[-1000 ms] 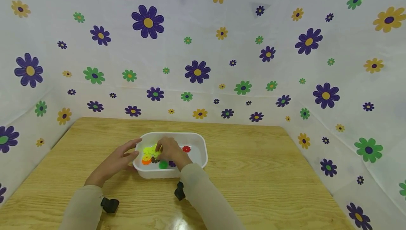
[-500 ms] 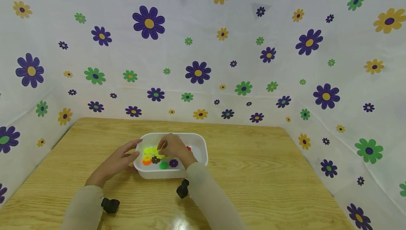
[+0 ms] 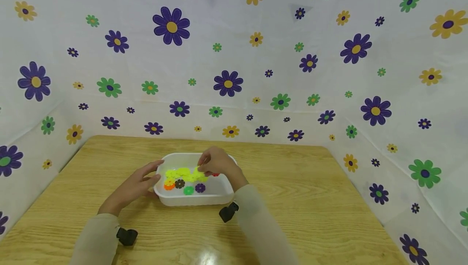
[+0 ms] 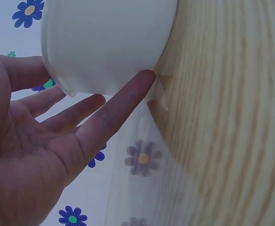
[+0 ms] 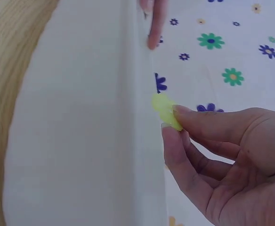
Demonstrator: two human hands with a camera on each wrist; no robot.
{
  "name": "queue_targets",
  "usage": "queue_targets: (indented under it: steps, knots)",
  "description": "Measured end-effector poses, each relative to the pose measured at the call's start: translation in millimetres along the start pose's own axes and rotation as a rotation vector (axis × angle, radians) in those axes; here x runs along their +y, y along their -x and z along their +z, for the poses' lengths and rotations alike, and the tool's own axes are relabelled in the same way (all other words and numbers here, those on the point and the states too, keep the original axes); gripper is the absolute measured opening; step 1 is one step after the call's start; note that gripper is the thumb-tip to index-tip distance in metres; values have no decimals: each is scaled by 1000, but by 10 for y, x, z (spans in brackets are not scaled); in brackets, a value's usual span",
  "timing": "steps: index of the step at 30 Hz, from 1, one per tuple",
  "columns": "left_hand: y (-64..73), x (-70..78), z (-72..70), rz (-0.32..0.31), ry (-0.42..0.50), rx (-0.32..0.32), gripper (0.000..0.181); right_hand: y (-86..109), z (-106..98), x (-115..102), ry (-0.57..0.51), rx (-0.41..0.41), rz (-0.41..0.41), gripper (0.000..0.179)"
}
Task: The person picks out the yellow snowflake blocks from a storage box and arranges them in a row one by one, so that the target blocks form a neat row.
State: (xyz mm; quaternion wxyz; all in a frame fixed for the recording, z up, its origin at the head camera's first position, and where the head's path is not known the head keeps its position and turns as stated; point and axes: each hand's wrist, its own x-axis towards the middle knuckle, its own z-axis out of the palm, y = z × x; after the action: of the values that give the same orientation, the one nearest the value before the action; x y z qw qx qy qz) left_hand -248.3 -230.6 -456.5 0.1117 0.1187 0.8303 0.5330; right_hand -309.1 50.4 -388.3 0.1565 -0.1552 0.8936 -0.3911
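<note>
A white plastic tray (image 3: 197,200) stands on the table with small flower-shaped plastic discs inside. My right hand (image 3: 219,163) is over its right half, pinching a yellow flower disc (image 5: 166,112) between thumb and index finger. My left hand (image 3: 133,183) lies against the tray's left end; in the left wrist view its fairly straight fingers (image 4: 114,106) touch the wall. Yellow discs (image 3: 179,172) cluster at the left inside. In front of them lie an orange disc (image 3: 168,186), a brown disc (image 3: 179,183), a green disc (image 3: 188,190) and a purple disc (image 3: 200,187). A red disc (image 3: 215,174) is partly hidden.
The wood-grain table (image 3: 310,200) extends around the tray on every side. A white cloth (image 3: 270,53) printed with flowers stands up behind the table and along both sides. Each sleeve has a black wrist camera (image 3: 127,236) at its cuff.
My right hand has moved right and up from the yellow discs, a yellow disc between its fingertips. Some yellow discs now spread toward the tray's middle. The left hand has stayed put.
</note>
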Motion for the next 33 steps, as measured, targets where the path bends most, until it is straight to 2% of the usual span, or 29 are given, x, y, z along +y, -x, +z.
queue_targets:
  steps: [6,13,20,26,33]
  knots:
    - [9,-6,-4,7,-5,-1,65,120,-229,128,-18,45,-1,7]
    - [28,-8,0,29,-5,-2,66,277,-450,280,-82,103,63,9]
    - [11,-16,-3,16,6,-4,65,402,-602,440,-115,157,94,11]
    - [9,-33,-5,38,32,-13,65,513,-730,596,-147,204,123,13]
    - [11,-38,-20,43,47,-13,64,623,-829,838,-155,219,132,14]
